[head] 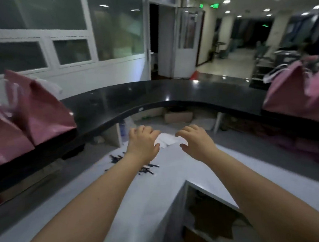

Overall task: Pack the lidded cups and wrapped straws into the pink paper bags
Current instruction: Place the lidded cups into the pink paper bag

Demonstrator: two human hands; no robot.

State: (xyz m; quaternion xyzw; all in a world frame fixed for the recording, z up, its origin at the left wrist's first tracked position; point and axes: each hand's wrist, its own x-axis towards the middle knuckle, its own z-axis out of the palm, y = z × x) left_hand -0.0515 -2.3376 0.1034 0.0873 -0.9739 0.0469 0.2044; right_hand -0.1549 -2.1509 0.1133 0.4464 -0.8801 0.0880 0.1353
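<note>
Head view: our left hand (142, 142) and right hand (196, 142) hover with fingers loosely curled, empty; we should take the blurred white thing (166, 139) by both edges.

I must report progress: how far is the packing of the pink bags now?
Done: pink bags stand on the black counter at both sides; their contents do not show. In hand: nothing; the left hand and right hand reach, fingers relaxed, toward something white. Left: dark straws lie loose on the pale counter; no cups in view.
</note>
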